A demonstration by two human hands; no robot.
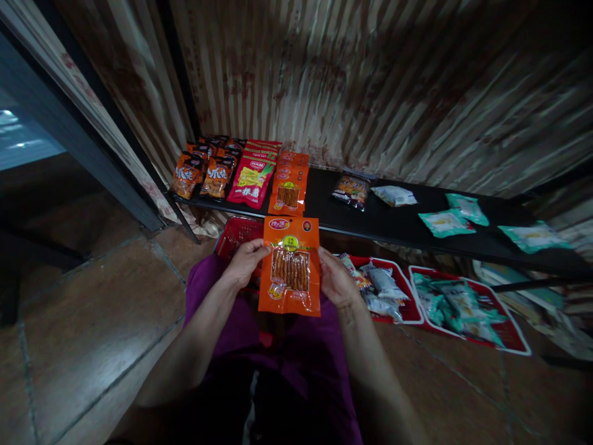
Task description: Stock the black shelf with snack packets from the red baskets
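Note:
An orange snack packet (290, 269) with a clear window showing brown sticks is held upright between my two hands, its front facing me. My left hand (248, 261) pinches its left edge, thumb on the front. On the opposite edge my right hand (339, 278) grips the packet, its fingers partly hidden behind it. Just beyond, matching orange packets (290, 185) lie overlapped on the black shelf (319, 207). Left of these is a red and yellow snack bag (254, 176).
Orange and black snack bags (188, 175) cluster at the shelf's left end. A dark snack bag (352, 188), a white packet (395, 196) and several green packets (447, 222) lie further right. Red baskets (519, 337) of packets stand below. A striped curtain (324, 80) hangs behind.

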